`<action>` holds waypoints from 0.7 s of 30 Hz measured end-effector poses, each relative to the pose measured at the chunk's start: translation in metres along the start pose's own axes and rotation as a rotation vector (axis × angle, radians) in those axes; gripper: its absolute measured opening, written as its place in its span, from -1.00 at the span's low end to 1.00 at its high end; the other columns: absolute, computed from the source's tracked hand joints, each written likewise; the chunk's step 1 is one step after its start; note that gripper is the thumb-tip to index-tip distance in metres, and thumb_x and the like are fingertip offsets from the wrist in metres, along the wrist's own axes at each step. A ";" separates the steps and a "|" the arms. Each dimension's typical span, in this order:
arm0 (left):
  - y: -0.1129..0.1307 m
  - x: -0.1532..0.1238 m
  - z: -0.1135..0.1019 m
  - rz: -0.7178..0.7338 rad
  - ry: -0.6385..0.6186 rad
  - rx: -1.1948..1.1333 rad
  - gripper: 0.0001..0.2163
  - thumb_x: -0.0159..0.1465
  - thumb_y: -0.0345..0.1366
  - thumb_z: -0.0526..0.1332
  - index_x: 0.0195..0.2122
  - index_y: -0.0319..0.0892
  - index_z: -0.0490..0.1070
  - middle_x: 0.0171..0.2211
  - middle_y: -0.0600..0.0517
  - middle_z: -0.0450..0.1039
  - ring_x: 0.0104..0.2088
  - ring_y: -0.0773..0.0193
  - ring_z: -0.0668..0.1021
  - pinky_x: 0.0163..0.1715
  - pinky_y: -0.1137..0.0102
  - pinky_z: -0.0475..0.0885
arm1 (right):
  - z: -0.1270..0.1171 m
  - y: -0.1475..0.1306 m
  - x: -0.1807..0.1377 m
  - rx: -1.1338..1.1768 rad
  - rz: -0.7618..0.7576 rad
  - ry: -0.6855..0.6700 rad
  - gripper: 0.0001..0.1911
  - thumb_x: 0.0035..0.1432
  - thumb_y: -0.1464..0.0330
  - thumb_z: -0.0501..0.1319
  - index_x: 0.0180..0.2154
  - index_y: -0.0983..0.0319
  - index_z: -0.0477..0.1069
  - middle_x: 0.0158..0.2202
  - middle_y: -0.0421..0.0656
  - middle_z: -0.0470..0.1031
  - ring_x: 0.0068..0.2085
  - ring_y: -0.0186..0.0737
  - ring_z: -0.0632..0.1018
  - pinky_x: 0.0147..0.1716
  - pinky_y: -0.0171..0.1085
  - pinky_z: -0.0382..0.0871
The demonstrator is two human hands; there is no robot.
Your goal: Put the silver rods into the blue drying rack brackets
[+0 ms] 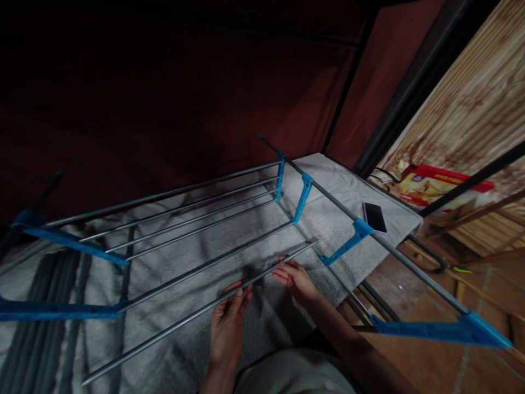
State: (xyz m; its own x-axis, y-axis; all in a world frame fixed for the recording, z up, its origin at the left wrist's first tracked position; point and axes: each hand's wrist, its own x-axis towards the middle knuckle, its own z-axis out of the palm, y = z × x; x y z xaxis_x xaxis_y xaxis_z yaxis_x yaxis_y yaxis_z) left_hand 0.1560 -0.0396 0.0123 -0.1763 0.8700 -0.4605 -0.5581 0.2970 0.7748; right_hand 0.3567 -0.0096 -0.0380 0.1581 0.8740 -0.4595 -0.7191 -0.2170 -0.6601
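Observation:
A thin grey metal tube [180, 329] slants across in front of me, gripped in both fists. My left hand [232, 306] pinches it near its middle, thumb on top. Farther along, toward its upper right end, my right hand [293, 276] has its fingertips closed round it. Beyond my hands lies a partly built rack of grey tubes and blue plastic brackets. Several rungs [197, 221] join the back brackets, and a single rung [213, 266] spans the middle ones. The held tube's right end lies close to a blue bracket [344, 241]; whether they touch, I cannot tell.
A grey cloth [320, 169] covers the surface under the rack. Loose dark tubes [45, 312] lie at the left. At the right sits a phone [374, 218]. Beyond the edge are a red and yellow box [435, 186] and a tiled floor [463, 350]. A dark red wall [184, 109] stands behind.

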 end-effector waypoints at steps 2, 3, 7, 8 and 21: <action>0.003 0.000 -0.001 0.022 0.008 0.024 -0.56 -0.02 -0.09 0.73 -0.18 -0.11 0.70 -0.18 0.00 0.78 -0.12 0.13 0.80 0.00 0.30 0.66 | 0.001 -0.001 0.000 0.008 0.005 -0.006 -0.60 -0.09 0.27 0.68 -0.19 0.15 0.67 -0.30 -0.17 0.72 -0.22 -0.07 0.74 -0.07 -0.06 0.69; 0.006 0.000 -0.002 0.042 0.011 0.039 -0.55 -0.01 -0.07 0.73 -0.17 -0.11 0.70 -0.19 0.00 0.77 -0.13 0.13 0.79 -0.01 0.29 0.66 | 0.001 -0.002 0.000 0.015 0.003 -0.002 -0.61 -0.09 0.28 0.68 -0.20 0.15 0.67 -0.33 -0.18 0.71 -0.22 -0.08 0.75 -0.08 -0.07 0.70; 0.018 0.002 -0.006 0.135 0.032 0.095 -0.56 0.03 0.00 0.71 -0.17 -0.09 0.68 -0.23 0.02 0.74 -0.17 0.13 0.77 -0.07 0.28 0.64 | -0.005 -0.008 0.006 0.045 -0.012 0.056 -0.64 -0.07 0.30 0.67 -0.23 0.14 0.66 -0.36 -0.18 0.71 -0.21 -0.07 0.76 -0.05 -0.07 0.71; 0.021 0.003 -0.006 0.146 0.034 0.104 -0.55 0.03 0.01 0.71 -0.18 -0.08 0.68 -0.23 0.03 0.74 -0.18 0.14 0.76 -0.08 0.28 0.64 | -0.008 -0.010 0.008 0.052 -0.014 0.076 -0.65 -0.06 0.30 0.67 -0.24 0.14 0.65 -0.35 -0.18 0.72 -0.21 -0.06 0.76 -0.04 -0.06 0.72; 0.042 0.001 0.007 0.360 0.045 0.211 -0.55 0.07 0.08 0.68 -0.18 -0.08 0.68 -0.26 0.04 0.70 -0.29 0.24 0.69 -0.23 0.39 0.57 | -0.034 -0.016 0.017 0.122 -0.027 0.211 -0.80 0.16 0.37 0.57 -0.30 0.13 0.58 -0.40 -0.19 0.68 -0.32 -0.18 0.73 -0.17 -0.23 0.74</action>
State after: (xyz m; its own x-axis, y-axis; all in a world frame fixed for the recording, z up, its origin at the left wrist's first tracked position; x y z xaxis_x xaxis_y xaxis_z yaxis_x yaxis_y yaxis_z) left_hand 0.1378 -0.0230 0.0474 -0.3676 0.9162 -0.1594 -0.2771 0.0557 0.9592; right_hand 0.3944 -0.0058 -0.0555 0.3068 0.7656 -0.5654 -0.7874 -0.1296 -0.6027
